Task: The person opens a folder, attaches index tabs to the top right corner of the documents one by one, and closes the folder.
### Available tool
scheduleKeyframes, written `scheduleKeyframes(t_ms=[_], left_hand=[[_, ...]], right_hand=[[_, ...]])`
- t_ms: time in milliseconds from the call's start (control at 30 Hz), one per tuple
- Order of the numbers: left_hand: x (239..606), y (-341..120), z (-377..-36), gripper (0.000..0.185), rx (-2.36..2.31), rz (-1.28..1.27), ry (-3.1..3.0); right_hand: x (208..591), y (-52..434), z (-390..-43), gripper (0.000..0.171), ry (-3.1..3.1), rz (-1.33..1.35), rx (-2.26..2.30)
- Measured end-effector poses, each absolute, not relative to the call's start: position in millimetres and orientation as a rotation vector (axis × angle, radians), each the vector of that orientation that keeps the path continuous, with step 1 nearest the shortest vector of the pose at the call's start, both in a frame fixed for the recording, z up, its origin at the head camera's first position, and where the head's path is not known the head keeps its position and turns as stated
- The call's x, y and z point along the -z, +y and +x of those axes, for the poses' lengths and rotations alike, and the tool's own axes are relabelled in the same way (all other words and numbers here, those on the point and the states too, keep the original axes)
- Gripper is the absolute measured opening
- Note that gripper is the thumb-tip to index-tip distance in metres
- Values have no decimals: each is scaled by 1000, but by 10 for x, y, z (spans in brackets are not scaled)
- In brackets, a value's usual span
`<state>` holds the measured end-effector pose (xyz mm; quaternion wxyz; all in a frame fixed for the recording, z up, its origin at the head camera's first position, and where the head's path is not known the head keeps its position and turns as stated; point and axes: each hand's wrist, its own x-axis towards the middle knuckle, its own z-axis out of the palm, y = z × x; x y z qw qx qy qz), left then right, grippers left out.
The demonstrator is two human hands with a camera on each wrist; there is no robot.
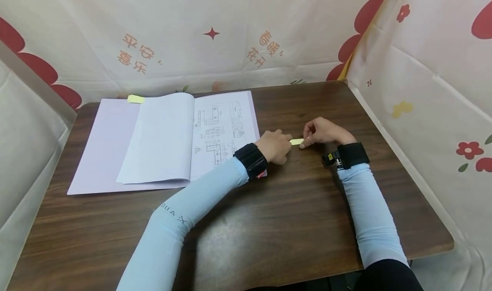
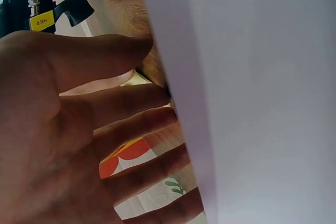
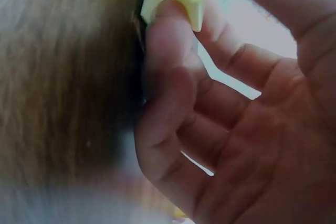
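— While both hands are meeting over the table (image 1: 292, 222), what is the person gripping?
— The right hand (image 1: 320, 133) and left hand (image 1: 274, 145) are pinching a yellow sticky tab (image 1: 296, 142) right of the open booklet (image 1: 192, 133).
— Progress?
— One tab (image 1: 136, 98) is already marking the top edge; this one is not yet placed.

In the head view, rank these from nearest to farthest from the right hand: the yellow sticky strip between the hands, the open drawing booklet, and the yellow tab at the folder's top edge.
1. yellow sticky strip: pinched by the right hand, between both hands.
2. open drawing booklet: to the left, past the left hand.
3. yellow tab: far left, at the folder's back edge.
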<state>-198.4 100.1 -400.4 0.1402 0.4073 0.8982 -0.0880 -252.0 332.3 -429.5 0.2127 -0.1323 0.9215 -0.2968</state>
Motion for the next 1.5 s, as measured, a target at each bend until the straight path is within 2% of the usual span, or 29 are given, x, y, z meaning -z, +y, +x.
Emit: scheduleKeyframes(t_ms=[267, 700, 967, 1267, 1500], left_hand=[[4014, 1008, -1989, 27, 264, 1173, 2598], [4009, 1019, -1970, 28, 285, 1164, 2620], [4028, 1034, -1956, 30, 294, 1163, 2636], [4029, 1054, -1918, 30, 318, 1138, 2656], [4012, 1065, -1893, 34, 317, 1126, 2647]], right_hand=[[4294, 3369, -2508, 23, 2462, -347, 942], [4231, 3123, -2482, 17, 2648, -284, 596], [4208, 3108, -2462, 10, 2662, -221, 636], [4198, 3259, -2499, 14, 2656, -128, 738], [4025, 3499, -2436, 18, 2806, -95, 666]])
